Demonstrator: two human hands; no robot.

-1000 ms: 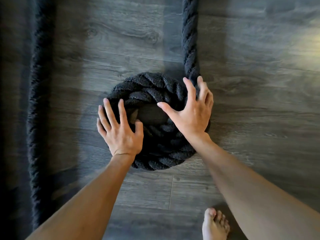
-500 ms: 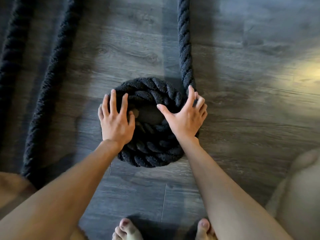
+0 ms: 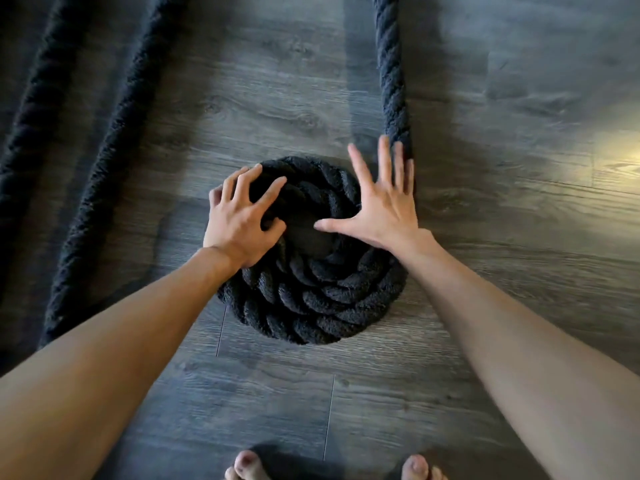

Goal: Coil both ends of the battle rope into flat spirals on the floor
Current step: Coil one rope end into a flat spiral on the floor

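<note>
- The battle rope (image 3: 332, 306) is black, thick and twisted. One end of it lies as a small flat spiral (image 3: 294, 289) on the grey wooden floor (image 3: 502, 341), with a few turns around a dark centre.
- From the far right edge of the spiral the free run (image 3: 393, 81) of rope goes straight away from us, out of the top of the view.
- Our left grip (image 3: 242, 220), a bare hand, lies on the far left part of the spiral. Its fingers are bent like a claw over the turns and the thumb hooks in at the centre, so it grasps the spiral.
- Our right grip (image 3: 384, 209), on the far right edge of the spiral, is released. The palm is flat and the fingers are straight and spread, and the outer fingers touch the free run where it leaves the spiral.
- Left of the spiral, well apart, two more lengths of rope (image 3: 114, 150) lie on the floor. On the near side of the spiral we see our bare toes (image 3: 247, 465).
- We judge that the first end is in the middle of its winding, because much rope is not yet coiled. We see no second spiral in view.
- The next move calls for holding the centre down and bringing the free run round the edge. Each new turn must lie tight beside the last one and not climb on top of it.
- We can read no brand, label or writing anywhere.
</note>
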